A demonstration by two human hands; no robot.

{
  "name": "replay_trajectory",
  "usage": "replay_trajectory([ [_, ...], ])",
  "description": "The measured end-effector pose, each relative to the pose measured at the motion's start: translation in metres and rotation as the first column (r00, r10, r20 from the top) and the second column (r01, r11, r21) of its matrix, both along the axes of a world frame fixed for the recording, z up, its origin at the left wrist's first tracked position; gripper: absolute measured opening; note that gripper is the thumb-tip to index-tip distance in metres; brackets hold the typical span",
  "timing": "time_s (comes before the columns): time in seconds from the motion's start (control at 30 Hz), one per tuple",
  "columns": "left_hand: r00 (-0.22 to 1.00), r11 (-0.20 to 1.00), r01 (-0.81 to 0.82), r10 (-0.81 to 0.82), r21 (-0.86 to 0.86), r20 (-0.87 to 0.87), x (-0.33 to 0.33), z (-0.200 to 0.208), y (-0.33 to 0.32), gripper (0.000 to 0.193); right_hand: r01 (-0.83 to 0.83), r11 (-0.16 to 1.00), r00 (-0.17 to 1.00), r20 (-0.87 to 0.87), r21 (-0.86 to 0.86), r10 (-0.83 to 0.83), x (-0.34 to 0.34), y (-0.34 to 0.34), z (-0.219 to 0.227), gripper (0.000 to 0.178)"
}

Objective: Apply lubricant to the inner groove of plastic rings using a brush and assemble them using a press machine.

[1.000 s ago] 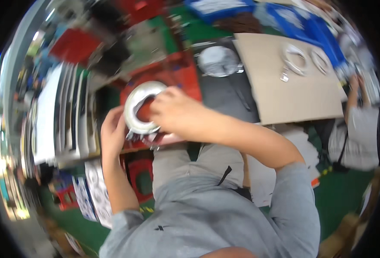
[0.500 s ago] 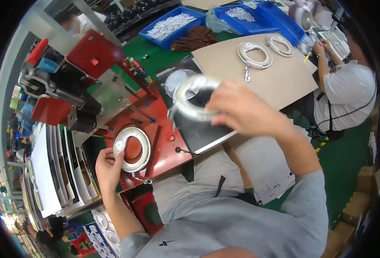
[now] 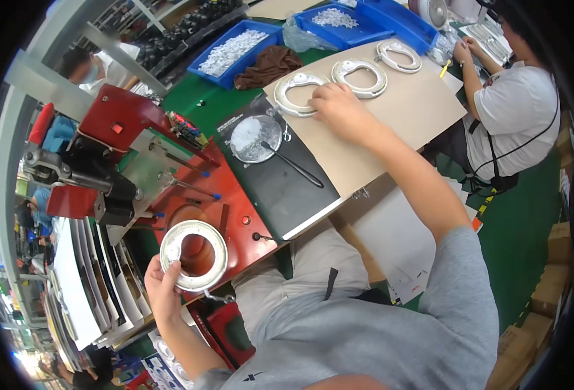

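Observation:
My left hand (image 3: 163, 286) pinches a flat white ring-shaped housing (image 3: 219, 253) by its near left edge, thumb on top. A small metal snap hook (image 3: 225, 298) dangles from that ring, which is over the base of the red press (image 3: 241, 221). On the tan cardboard sheet (image 3: 391, 130), my right hand (image 3: 344, 112) has its fingers closed at the right edge of another white ring (image 3: 280, 96). Beyond that hand lie two more such rings, the nearer white ring (image 3: 380, 79) and the farther white ring (image 3: 415, 64).
A clear dish (image 3: 238, 153) with white stuff and a black-handled brush (image 3: 303, 173) stands on a black board (image 3: 261, 192). Blue trays (image 3: 222, 79) of small white parts and a brown cloth (image 3: 267, 67) lie behind. A co-worker (image 3: 518, 117) sits at the right.
My right hand has carried its ring away from over the dish, to the far side, onto the cardboard. My left hand's ring has shifted slightly nearer me. The view has shifted a little.

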State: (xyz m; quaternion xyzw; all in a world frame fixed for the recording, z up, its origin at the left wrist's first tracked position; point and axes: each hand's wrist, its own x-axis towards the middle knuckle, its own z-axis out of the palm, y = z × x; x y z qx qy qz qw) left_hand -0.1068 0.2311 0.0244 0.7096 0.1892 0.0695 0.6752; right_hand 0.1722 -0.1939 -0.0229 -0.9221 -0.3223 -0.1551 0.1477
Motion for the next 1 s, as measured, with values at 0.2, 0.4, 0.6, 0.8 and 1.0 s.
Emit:
replay_trajectory([
  [0.2,0.975,0.963,0.154,-0.112,-0.222,0.191,0.000,0.004,-0.077,0.038,-0.038,0.813,0.824,-0.442,0.582,0.355,-0.126,0.007,0.027,0.038],
  [0.4,0.927,0.912,0.352,-0.308,-0.210,0.215,0.057,-0.018,-0.201,0.035,0.508,0.336,0.444,-0.575,0.793,0.687,-0.201,-0.023,0.031,0.044],
  [0.6,0.717,0.664,0.697,-0.647,-0.270,0.258,0.087,-0.022,-0.284,0.041,0.592,0.180,0.755,-0.618,0.786,0.219,-0.169,-0.122,0.016,0.035],
  [0.8,0.437,0.432,0.899,-0.896,-0.075,0.076,0.036,-0.061,-0.282,0.024,0.672,0.085,0.739,-0.659,0.736,-0.140,-0.098,-0.245,-0.013,0.034],
  [1.0,0.505,0.511,0.859,-0.852,-0.010,-0.141,-0.006,-0.101,-0.243,0.022,0.788,0.207,0.615,-0.750,0.579,-0.242,-0.040,-0.290,-0.031,0.037],
])
